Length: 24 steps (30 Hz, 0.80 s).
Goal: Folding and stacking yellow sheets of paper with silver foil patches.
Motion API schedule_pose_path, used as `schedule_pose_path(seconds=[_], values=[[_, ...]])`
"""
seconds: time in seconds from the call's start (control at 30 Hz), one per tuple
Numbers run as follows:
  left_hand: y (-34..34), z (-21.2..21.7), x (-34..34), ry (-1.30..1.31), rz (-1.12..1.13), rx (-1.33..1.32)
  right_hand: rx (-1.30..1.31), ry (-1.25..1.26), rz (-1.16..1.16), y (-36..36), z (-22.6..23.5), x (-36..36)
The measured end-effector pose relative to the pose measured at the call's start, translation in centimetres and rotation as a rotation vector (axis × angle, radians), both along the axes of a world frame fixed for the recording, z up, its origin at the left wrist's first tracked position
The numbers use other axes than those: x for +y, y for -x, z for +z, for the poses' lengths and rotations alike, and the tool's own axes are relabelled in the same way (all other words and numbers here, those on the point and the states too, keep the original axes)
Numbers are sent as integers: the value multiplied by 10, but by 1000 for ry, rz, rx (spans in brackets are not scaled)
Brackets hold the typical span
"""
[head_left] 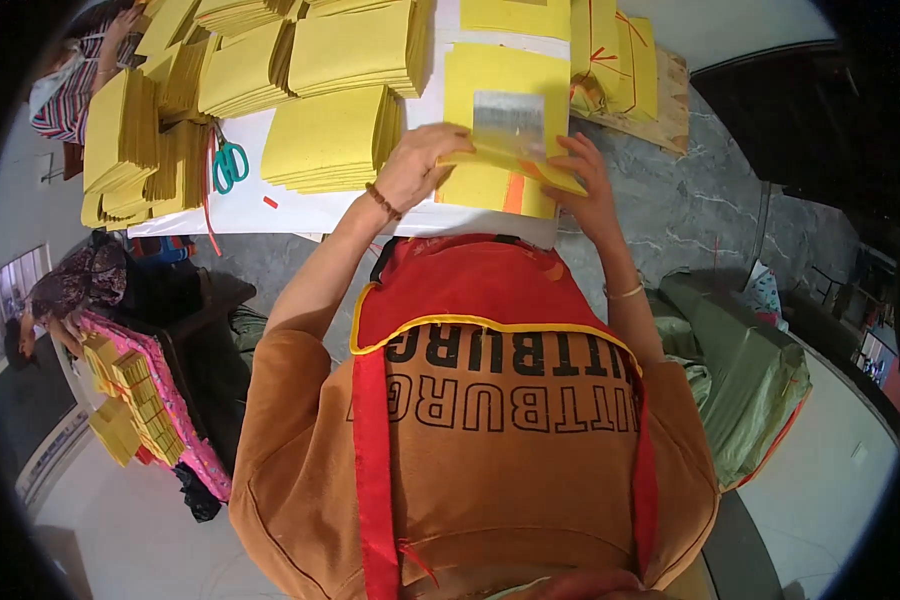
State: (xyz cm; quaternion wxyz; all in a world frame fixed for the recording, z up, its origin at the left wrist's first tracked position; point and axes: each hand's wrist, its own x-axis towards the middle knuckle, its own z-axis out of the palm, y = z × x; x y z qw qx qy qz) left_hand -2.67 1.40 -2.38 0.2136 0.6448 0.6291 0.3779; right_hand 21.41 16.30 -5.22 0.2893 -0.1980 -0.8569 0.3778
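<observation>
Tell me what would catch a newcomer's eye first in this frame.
The bright yellow paper stacks covering the white table at the top stand out first. At the table's near edge, the left hand and right hand hold a yellow sheet with a silver foil square over a pile. Teal-handled scissors lie among the stacks to the left.

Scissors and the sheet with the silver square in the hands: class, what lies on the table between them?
In the head view, a stack of yellow paper lies between the teal-handled scissors and the yellow sheet with a silver square, which both hands hold.
</observation>
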Motion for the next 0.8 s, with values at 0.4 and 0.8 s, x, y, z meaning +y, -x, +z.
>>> schedule_pose_path(seconds=[0.4, 0.8], values=[[-31, -1, -12, 330, 359, -279, -290, 510, -109, -4, 9, -21], [-14, -18, 18, 454, 532, -213, -138, 716, -265, 18, 2, -13]])
